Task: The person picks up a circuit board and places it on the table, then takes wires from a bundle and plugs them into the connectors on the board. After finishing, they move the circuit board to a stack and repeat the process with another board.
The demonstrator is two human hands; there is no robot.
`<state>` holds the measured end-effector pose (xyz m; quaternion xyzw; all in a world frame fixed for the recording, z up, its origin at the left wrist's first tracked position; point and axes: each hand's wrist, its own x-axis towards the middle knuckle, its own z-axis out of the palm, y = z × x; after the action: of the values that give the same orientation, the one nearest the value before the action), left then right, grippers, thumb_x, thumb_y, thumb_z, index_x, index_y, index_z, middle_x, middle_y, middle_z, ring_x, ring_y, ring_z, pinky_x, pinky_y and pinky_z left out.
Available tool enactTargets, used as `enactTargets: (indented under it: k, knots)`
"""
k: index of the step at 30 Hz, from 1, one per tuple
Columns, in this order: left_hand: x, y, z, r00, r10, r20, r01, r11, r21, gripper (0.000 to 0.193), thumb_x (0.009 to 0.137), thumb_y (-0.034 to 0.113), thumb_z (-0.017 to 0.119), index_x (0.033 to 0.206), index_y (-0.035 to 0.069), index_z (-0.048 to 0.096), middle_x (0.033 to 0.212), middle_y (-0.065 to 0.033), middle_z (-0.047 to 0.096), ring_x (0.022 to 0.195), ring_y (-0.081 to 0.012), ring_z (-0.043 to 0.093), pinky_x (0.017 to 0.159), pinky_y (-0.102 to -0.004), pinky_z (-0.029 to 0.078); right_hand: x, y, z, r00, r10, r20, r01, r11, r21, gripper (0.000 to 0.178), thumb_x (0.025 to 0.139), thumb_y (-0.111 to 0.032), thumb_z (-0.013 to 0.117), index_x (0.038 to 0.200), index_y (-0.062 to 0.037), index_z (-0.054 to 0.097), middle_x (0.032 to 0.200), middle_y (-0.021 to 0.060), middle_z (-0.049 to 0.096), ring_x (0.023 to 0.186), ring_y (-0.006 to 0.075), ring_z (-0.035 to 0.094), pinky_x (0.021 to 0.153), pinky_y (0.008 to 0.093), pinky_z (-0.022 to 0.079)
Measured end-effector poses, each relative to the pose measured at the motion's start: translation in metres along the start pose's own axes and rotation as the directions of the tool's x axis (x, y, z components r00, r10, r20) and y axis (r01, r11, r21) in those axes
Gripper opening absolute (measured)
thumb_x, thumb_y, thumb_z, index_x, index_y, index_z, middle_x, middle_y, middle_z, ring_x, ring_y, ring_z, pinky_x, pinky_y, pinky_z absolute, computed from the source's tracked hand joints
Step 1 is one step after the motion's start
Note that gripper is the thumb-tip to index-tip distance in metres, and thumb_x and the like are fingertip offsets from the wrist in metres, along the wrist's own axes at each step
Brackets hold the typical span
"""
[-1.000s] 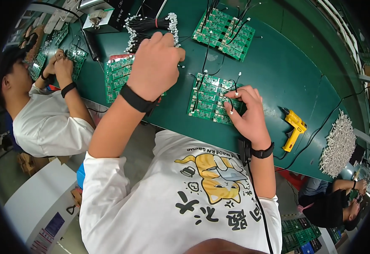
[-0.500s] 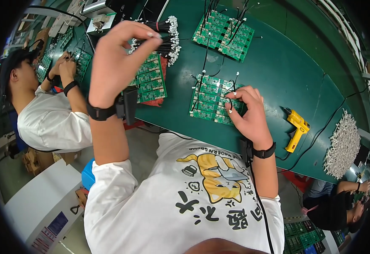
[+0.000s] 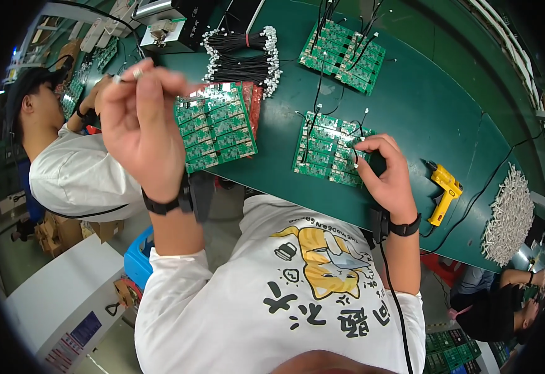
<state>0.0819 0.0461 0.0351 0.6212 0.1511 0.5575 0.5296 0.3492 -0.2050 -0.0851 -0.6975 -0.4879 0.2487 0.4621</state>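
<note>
My right hand (image 3: 392, 181) pinches a short black cable (image 3: 355, 153) between thumb and forefinger, over the right edge of a green circuit board panel (image 3: 322, 146) on the table. Other black cables with white ends stand up from that panel. Raised at the left, my left hand (image 3: 145, 121) is closed, fingertips together; a small whitish spot shows there, too blurred to name. Behind it lies a second green panel (image 3: 219, 124) on red sheeting (image 3: 255, 109). Beyond are bundles of black cables (image 3: 238, 62) with white connectors.
Another panel with upright cables (image 3: 342, 59) lies at the far side. To the right are a yellow glue gun (image 3: 445, 193) with its cord and a pile of small whitish parts (image 3: 508, 215). A co-worker (image 3: 67, 149) sits at the left, another person (image 3: 493, 305) at the lower right.
My left hand has moved left and nearer to me, away from the cable bundles, and turned. The right hand stays at the panel with the cable. The whole view has shifted slightly.
</note>
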Motion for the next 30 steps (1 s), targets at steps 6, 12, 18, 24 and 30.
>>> enactTargets:
  k: [6, 12, 18, 24, 30]
  knots:
    - [-0.071, 0.020, 0.009, 0.793, -0.512, 0.330, 0.538, 0.843, 0.016, 0.011, 0.118, 0.002, 0.069, 0.128, -0.003, 0.070, 0.108, -0.0126, 0.080, 0.088, -0.0115, 0.075, 0.080, -0.0285, 0.061, -0.009, -0.060, -0.022, 0.977, -0.193, -0.087, 0.178, 0.972, -0.155, 0.022, 0.093, -0.002, 0.086, 0.114, -0.0018, 0.079, 0.110, 0.0108, 0.076, 0.102, 0.0247, 0.072, 0.095, 0.0368, 0.055]
    - [-0.094, 0.009, 0.034, 0.517, -0.684, 0.515, 0.715, 0.675, 0.179, 0.006, 0.118, 0.002, 0.067, 0.121, -0.002, 0.071, 0.102, -0.0076, 0.077, 0.080, -0.0098, 0.071, 0.073, -0.0276, 0.055, 0.006, -0.098, 0.007, 0.977, -0.186, 0.108, 0.158, 0.961, 0.225, 0.021, 0.094, -0.005, 0.090, 0.113, -0.0014, 0.084, 0.107, 0.0116, 0.079, 0.097, 0.0233, 0.076, 0.087, 0.0368, 0.059]
    - [-0.085, 0.007, 0.033, 0.450, -0.668, 0.592, 0.581, 0.723, 0.373, 0.008, 0.115, 0.006, 0.073, 0.118, -0.001, 0.073, 0.092, -0.0048, 0.076, 0.080, -0.0119, 0.072, 0.071, -0.0309, 0.055, -0.001, -0.085, 0.009, 0.968, -0.130, 0.215, 0.066, 0.956, 0.284, 0.016, 0.093, -0.005, 0.092, 0.108, -0.0034, 0.086, 0.104, 0.0091, 0.079, 0.096, 0.0230, 0.076, 0.085, 0.0353, 0.059]
    - [-0.095, -0.004, 0.040, 0.517, -0.531, 0.671, 0.105, 0.818, 0.566, 0.012, 0.108, 0.014, 0.081, 0.109, 0.005, 0.073, 0.090, -0.0105, 0.075, 0.078, -0.0337, 0.075, 0.067, -0.0434, 0.057, -0.009, -0.079, -0.003, 0.938, -0.189, 0.292, 0.232, 0.965, -0.119, 0.015, 0.089, -0.003, 0.093, 0.102, -0.0066, 0.087, 0.100, 0.0066, 0.076, 0.091, 0.0260, 0.074, 0.081, 0.0372, 0.059]
    - [-0.101, -0.006, 0.049, 0.555, -0.494, 0.669, -0.017, 0.798, 0.603, 0.019, 0.107, 0.018, 0.082, 0.100, 0.007, 0.068, 0.090, -0.0099, 0.072, 0.076, -0.0361, 0.073, 0.065, -0.0475, 0.054, -0.015, -0.071, -0.001, 0.934, -0.203, 0.294, 0.279, 0.928, -0.246, 0.011, 0.088, -0.002, 0.094, 0.096, -0.0065, 0.087, 0.097, 0.0051, 0.075, 0.088, 0.0265, 0.072, 0.079, 0.0380, 0.059]
